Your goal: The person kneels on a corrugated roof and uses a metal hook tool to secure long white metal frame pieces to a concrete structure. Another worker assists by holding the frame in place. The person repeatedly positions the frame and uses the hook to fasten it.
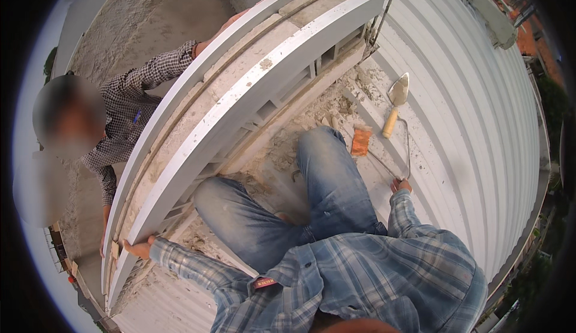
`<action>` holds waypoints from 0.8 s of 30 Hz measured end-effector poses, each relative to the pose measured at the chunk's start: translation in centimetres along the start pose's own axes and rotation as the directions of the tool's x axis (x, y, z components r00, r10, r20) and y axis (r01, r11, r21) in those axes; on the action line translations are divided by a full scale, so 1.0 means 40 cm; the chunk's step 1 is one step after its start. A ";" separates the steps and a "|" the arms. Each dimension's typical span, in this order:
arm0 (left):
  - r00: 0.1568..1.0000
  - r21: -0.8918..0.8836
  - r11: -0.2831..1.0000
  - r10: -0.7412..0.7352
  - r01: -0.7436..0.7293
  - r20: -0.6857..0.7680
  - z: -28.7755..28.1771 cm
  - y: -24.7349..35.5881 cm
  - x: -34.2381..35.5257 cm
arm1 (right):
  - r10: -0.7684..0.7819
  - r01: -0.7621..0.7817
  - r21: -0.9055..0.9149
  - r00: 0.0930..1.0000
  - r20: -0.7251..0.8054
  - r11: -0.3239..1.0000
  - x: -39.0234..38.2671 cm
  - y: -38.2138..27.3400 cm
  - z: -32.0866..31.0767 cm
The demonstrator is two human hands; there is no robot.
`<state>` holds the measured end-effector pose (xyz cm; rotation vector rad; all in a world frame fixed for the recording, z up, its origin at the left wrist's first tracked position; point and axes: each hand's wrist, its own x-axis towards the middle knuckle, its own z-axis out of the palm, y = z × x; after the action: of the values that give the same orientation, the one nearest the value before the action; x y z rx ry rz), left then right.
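My left hand point(138, 248) grips the edge of a long white beam point(252, 81) at the lower left, beside a small pale block point(114, 249). My right hand point(402, 186) holds a thin bent metal rod point(408, 147) at the right, beyond my bent knees. A trowel point(390, 123) with a pale wooden handle and a mortar-smeared blade lies on the white ribbed sheet above that hand. An orange piece point(361, 142), perhaps brick, lies left of the trowel among mortar crumbs point(345, 102).
Across the beam a co-worker point(135, 102) in a checked shirt reaches along its far side with both arms. Vertical bars point(378, 24) stand at the beam's upper end. Ribbed white sheeting point(468, 123) curves away right to an edge, with foliage beyond. Rough concrete point(162, 3) lies behind the co-worker.
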<state>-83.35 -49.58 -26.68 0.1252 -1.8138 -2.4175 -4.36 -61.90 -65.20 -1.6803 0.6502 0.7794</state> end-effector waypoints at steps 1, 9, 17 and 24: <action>1.000 0.014 1.000 -0.018 0.018 -0.009 0.006 0.011 -0.024 | -0.065 0.058 0.131 0.997 0.051 0.990 -0.022 -0.033 -0.010; 0.992 0.010 0.993 -0.114 0.115 -0.061 0.020 0.053 -0.104 | -0.823 0.852 0.013 0.502 0.268 0.524 -0.434 -0.559 0.042; 0.998 -0.053 0.998 -0.029 0.026 -0.052 0.023 0.039 -0.075 | -0.849 0.931 -0.039 0.347 0.398 0.362 -0.872 -0.676 0.103; 0.998 -0.154 0.987 -0.047 0.040 -0.045 0.062 0.040 -0.164 | -0.572 0.748 0.013 0.496 0.653 0.664 -0.936 -0.468 0.172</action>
<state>-77.13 -46.73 -24.49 0.2095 -1.6148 -2.5490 -14.89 -49.95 -25.89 -1.5919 -0.6116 0.7742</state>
